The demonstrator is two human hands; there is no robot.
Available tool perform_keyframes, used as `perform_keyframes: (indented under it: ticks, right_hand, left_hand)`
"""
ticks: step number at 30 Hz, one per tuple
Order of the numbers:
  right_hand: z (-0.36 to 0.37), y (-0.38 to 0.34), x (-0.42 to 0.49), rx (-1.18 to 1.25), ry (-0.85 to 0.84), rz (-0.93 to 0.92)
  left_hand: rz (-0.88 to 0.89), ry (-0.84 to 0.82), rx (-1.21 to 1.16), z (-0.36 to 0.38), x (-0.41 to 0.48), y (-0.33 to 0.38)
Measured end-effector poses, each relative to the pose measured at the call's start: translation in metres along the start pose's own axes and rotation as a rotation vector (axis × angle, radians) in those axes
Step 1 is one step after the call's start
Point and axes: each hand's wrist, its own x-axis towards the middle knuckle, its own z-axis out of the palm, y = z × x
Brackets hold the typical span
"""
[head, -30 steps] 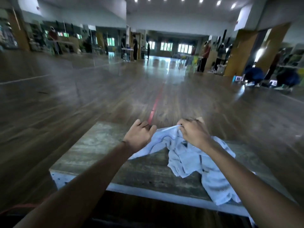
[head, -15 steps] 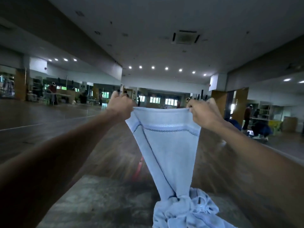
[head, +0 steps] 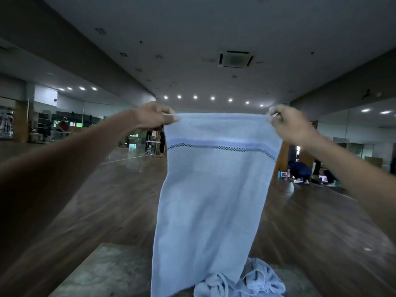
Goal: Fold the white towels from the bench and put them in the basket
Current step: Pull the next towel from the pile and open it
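— What are the hands doing?
— The left hand (head: 154, 116) is pinching one top corner of the white towel (head: 214, 200) and the right hand (head: 289, 123) the other, level and well apart.
— And the towel?
— It is hanging straight down below them, long axis vertical, its foot dangling by the crumpled towels (head: 257, 279) on the bench (head: 111, 271). Neither hand is sitting nearer.

The worn grey table (head: 111, 273) stands on a wooden floor (head: 102, 200); a crumpled towel heap (head: 259, 279) lies on it.
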Motion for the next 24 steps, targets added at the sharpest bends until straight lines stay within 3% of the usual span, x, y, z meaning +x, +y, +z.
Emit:
perform_keyframes:
  ticks: [2, 4, 6, 8, 11, 14, 18, 21, 24]
  right_hand:
    - [-0.013, 0.011, 0.010, 0.200, -0.444, 0.114]
    - [-0.012, 0.021, 0.017, 0.282, -0.804, 0.218]
    - [0.004, 0.028, 0.019, 0.258, -0.976, 0.275]
    - [0.034, 0.031, 0.016, 0.067, -1.024, 0.251]
    - [0.089, 0.039, 0.018, -0.233, -0.790, 0.085]
    - [0.110, 0.037, 0.039, -0.186, -0.373, 0.095]
    - [0.070, -0.003, 0.070, -0.099, 0.128, 0.131]
    - [0.035, -0.021, 0.082, -0.009, 0.274, 0.044]
    - [0.020, -0.021, 0.071, 0.142, 0.140, -0.046]
  left_hand:
    - [-0.112, -0.267, -0.039, -0.023, 0.003, -0.004]
    - [-0.223, -0.498, 0.075, -0.035, 0.006, -0.011]
    - [-0.300, -0.641, 0.226, -0.029, 0.009, -0.024]
    - [-0.303, -0.618, 0.395, -0.006, 0.010, -0.044]
    - [-0.169, -0.261, 0.540, 0.034, 0.017, -0.080]
    - [-0.122, 0.207, 0.517, 0.044, 0.032, -0.089]
    - [-0.013, 0.552, 0.491, 0.005, 0.055, -0.041]
    - [0.088, 0.699, 0.452, -0.026, 0.058, -0.011]
    - [0.147, 0.625, 0.361, -0.041, 0.039, -0.007]
